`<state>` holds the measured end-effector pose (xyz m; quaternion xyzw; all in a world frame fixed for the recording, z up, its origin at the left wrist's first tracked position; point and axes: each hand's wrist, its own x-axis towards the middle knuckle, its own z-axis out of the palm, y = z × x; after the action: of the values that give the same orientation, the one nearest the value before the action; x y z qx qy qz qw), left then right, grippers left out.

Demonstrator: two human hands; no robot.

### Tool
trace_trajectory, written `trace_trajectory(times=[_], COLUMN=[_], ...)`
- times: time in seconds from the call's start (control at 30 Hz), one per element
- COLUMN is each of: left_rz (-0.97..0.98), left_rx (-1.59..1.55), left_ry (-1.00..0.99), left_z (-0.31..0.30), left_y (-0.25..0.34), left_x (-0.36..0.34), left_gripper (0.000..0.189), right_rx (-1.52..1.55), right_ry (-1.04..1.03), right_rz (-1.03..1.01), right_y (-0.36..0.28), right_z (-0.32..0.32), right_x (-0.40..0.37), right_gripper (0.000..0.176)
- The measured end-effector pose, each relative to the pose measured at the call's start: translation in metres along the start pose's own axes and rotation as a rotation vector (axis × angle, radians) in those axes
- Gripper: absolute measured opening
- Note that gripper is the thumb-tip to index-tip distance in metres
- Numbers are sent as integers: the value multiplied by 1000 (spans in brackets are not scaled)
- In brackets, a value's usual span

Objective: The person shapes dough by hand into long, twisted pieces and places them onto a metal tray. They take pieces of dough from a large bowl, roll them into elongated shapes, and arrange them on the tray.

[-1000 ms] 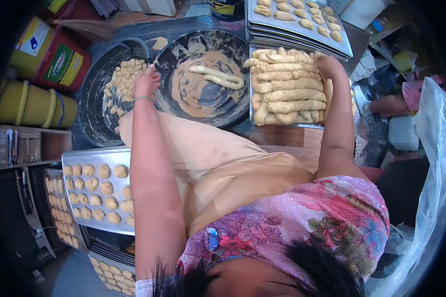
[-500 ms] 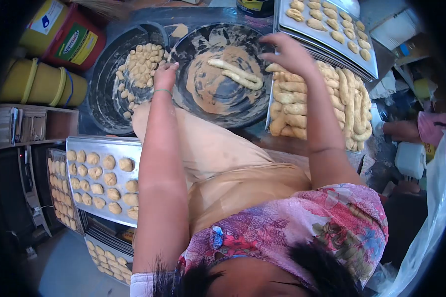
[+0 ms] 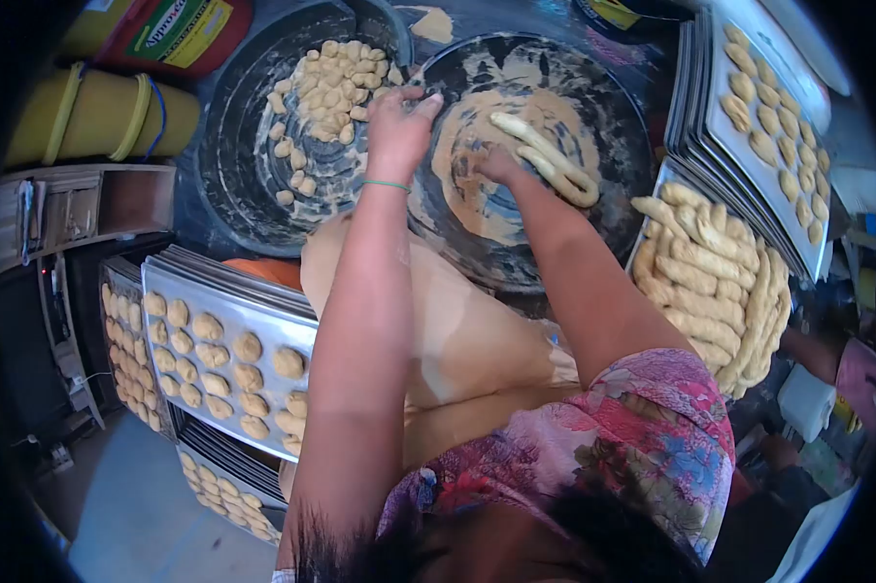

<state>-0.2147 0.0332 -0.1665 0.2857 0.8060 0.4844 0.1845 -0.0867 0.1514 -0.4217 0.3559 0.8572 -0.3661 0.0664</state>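
My left hand [image 3: 400,124], a green band at its wrist, hovers where two black basins meet, thumb and forefinger apart and nothing visible in it. Left of it, the left basin [image 3: 226,185] holds many small dough pieces [image 3: 333,89], floury and heaped together. In the right basin [image 3: 624,117], my right hand [image 3: 491,167] dips into brown crumbs [image 3: 465,124]; its fingers are blurred and partly hidden. Just right of that hand lies a long dough rope [image 3: 553,165], bent back on itself at its lower end.
Twisted dough ropes [image 3: 702,274] are piled on a tray at right. Behind them, stacked metal trays [image 3: 702,117] carry shaped dough pieces. Round dough balls [image 3: 208,326] sit in rows on a tray at left. Yellow buckets [image 3: 93,115] and a red bucket [image 3: 190,60] stand back left.
My right hand has come left from above the piled ropes into the crumbs of the right basin. The whole view has shifted; my left hand stays between the basins.
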Motion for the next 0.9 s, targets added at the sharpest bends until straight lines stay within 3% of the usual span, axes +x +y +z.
trace_trajectory(times=[0.07,0.17,0.23,0.3,0.37,0.43,0.5,0.6,0.7,0.73,0.8,0.9], left_rz=[-36,9,-3,-41,-110,-184,-255,-341,-345,-349,-353,-278], left_rx=[-87,-148,-190,-331,-569,-729,-819,-842,-819,-817,-820,-837], left_ry=[-47,-80,-107,-103,-59,7,57,76,64,65,62,48], left_z=[5,23,25,17,6,-12,-27,-38,-38,-37,-34,-29], left_y=[8,6,19,33,43,49,45,39,37,38,41,48], left_x=[12,23,24,21,17,13,12,10,10,10,10,7], left_gripper=[36,34,36,36,33,29,27,27,26,26,25,24], right_rx=[43,134,151,154,109,34,-30,-127,-216,-267,-432,-291], right_ry=[121,127,448,712,864,836,739,564,357,363,629,203], right_rz=[-8,-106,-157,-10,350,594,684,573,295,167,-64,-272], right_y=[10,9,25,56,96,126,136,120,74,51,12,-16], right_z=[18,30,37,27,-14,-44,-60,-53,-8,14,56,73], right_x=[11,39,86,113,120,125,136,165,169,159,126,83], right_gripper=[62,67,68,64,59,57,56,55,56,56,51,39])
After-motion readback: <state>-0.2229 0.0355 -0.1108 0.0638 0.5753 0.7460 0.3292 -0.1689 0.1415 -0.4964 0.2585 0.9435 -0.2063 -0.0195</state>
